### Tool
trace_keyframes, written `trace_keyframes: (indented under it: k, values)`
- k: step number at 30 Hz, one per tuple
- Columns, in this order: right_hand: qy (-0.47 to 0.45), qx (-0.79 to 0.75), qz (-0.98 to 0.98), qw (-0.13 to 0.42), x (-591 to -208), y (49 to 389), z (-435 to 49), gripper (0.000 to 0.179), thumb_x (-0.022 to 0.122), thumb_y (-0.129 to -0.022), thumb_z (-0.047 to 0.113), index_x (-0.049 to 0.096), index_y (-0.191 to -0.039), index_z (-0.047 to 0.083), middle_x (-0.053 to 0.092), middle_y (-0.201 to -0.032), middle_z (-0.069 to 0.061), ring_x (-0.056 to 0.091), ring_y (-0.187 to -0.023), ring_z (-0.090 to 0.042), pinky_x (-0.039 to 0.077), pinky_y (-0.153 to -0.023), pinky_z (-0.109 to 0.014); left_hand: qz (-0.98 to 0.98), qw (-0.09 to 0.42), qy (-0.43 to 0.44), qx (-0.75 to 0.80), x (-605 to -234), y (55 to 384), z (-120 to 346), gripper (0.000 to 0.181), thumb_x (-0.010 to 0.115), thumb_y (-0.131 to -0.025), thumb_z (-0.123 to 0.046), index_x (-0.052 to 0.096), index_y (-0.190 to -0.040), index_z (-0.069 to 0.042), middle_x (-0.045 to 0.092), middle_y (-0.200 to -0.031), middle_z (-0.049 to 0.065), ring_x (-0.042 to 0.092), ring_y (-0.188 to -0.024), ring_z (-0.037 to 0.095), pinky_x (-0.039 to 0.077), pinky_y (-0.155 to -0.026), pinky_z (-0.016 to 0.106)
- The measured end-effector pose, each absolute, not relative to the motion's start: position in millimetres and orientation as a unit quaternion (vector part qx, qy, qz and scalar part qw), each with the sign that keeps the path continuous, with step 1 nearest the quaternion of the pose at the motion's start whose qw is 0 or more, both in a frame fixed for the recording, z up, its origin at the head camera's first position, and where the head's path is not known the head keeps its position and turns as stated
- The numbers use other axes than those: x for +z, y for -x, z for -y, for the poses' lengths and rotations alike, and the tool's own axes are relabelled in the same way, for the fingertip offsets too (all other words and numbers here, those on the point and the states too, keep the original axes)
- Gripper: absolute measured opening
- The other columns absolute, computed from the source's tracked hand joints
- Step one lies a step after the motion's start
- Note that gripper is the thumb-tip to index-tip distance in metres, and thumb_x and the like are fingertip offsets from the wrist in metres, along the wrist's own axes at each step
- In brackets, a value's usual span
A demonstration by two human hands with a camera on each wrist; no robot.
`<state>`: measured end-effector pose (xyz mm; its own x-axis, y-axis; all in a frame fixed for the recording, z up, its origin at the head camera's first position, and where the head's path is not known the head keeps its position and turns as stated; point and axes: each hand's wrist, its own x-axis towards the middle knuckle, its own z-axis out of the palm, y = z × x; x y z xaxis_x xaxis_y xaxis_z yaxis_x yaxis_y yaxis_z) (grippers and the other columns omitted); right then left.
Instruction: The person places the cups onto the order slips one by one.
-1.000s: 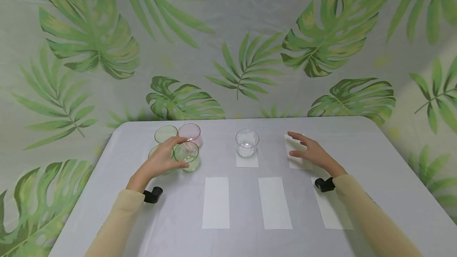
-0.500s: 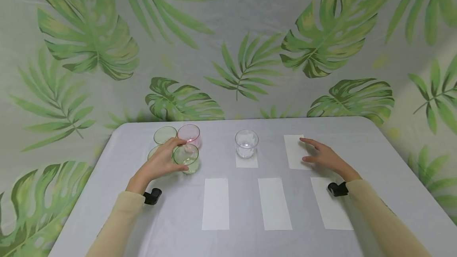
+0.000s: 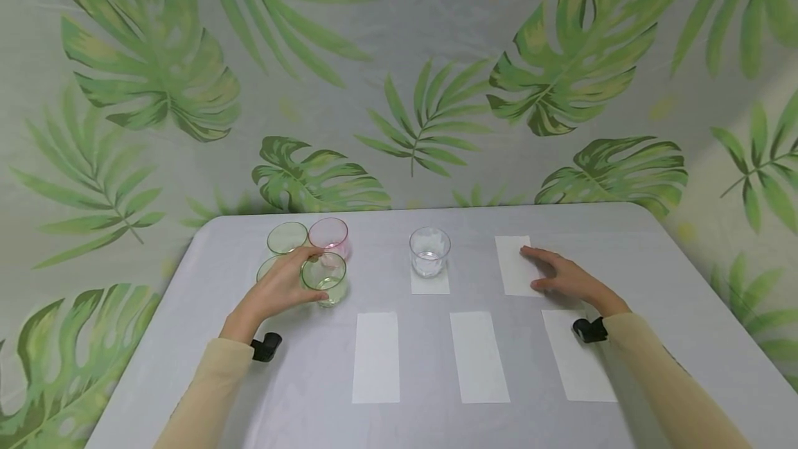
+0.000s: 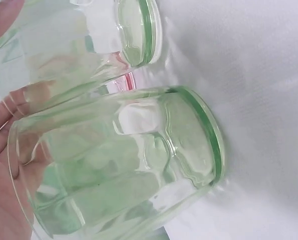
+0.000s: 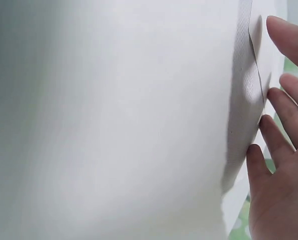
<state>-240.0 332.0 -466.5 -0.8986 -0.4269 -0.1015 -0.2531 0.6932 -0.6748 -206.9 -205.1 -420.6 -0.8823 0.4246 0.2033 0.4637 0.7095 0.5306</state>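
On the left of the table, my left hand (image 3: 277, 291) grips a green-rimmed glass (image 3: 329, 288), thumb at its near side and fingers at its far side. Two more green glasses, one of them the back-left glass (image 3: 287, 235), and a pink glass (image 3: 329, 233) stand close around it; the hand partly hides the front-left one. Green glass walls (image 4: 128, 155) fill much of the left wrist view, with fingers (image 4: 1, 120) behind them. My right hand (image 3: 569, 281) is at the back-right white paper (image 3: 515, 263), its loosely bent fingertips right over the sheet, holding nothing.
A clear glass (image 3: 429, 255) stands on a white paper (image 3: 430, 286) at the back middle. Three more white papers lie in the front row: left (image 3: 376, 359), middle (image 3: 480, 359) and right (image 3: 576, 359). Leaf-patterned cloth (image 3: 399, 89) hangs behind the table.
My right hand has moved right across the back-right paper, and its fingertips have come down closer to it. The left hand stays around the green glass.
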Motion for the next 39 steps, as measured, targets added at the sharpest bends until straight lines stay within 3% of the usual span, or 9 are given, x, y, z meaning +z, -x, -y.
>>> trace_keyframes:
  k: [15, 32, 39]
  values:
    - [0.216, -0.340, -0.909, 0.110, -465.1, 236.5, -332.8, 0.074, 0.073, -0.084, 0.015, 0.034, -0.142, -0.010, 0.025, -0.146, -0.034, 0.017, -0.134, -0.053, 0.017, -0.104, -0.067, 0.874, 0.071, 0.290, -0.385, -404.6, 197.9, 176.1, 0.076, 0.088, -0.069, -0.026, 0.052, -0.133, -0.005, 0.056, -0.127, 0.007, 0.053, -0.114, 0.025, 0.045, -0.095, 0.044]
    - [0.230, -0.328, -0.909, 0.114, -464.5, 239.4, -331.1, 0.073, 0.072, -0.084, 0.013, 0.034, -0.140, -0.012, 0.025, -0.145, -0.035, 0.017, -0.132, -0.054, 0.016, -0.103, -0.068, 0.806, 0.014, 0.355, -0.473, -406.1, 201.2, 111.6, 0.075, 0.087, -0.070, -0.014, 0.049, -0.134, -0.004, 0.054, -0.127, 0.015, 0.053, -0.116, 0.027, 0.044, -0.099, 0.028]
    - [0.230, -0.330, -0.908, 0.114, -464.8, 239.2, -332.3, 0.072, 0.072, -0.084, 0.012, 0.035, -0.140, -0.012, 0.025, -0.145, -0.035, 0.017, -0.132, -0.054, 0.016, -0.103, -0.068, 0.783, 0.015, 0.390, -0.485, -406.5, 205.6, 81.9, 0.075, 0.086, -0.071, -0.014, 0.048, -0.134, -0.005, 0.053, -0.128, 0.009, 0.052, -0.117, 0.023, 0.045, -0.099, 0.029]
